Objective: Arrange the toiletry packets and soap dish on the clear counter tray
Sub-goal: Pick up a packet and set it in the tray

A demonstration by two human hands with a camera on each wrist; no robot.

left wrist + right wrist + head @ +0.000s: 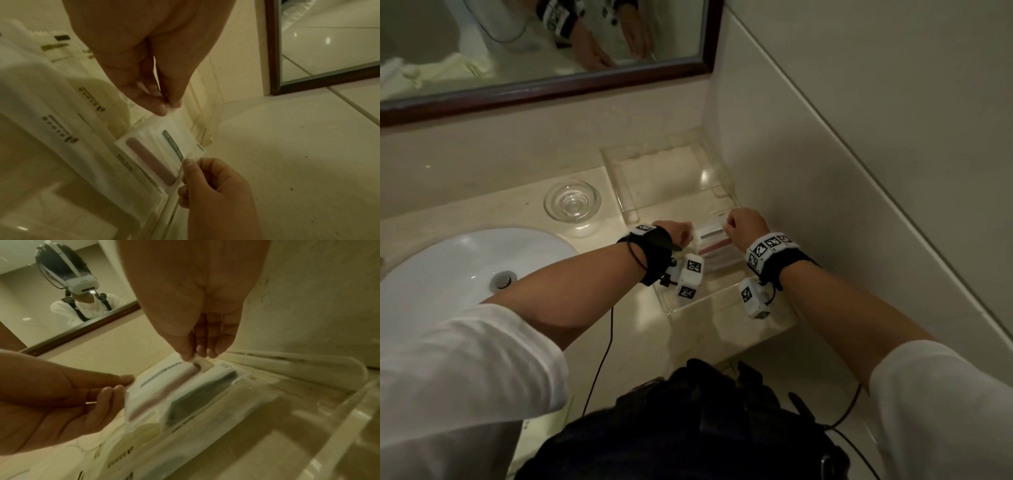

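1. Clear plastic tray (619, 178) at frame centre already held several toiletry packets (68, 116).
2. One packet (710, 236) was pinched at its ends by left hand (681, 234) and right hand (744, 226), apparently being placed.
3. Glass soap dish (571, 202) remained on the worktop (482, 209), left of the tray.

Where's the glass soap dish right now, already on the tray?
Not yet: in the head view the soap dish sits on the counter left of the clear tray, behind the sink basin, beyond the left hand.
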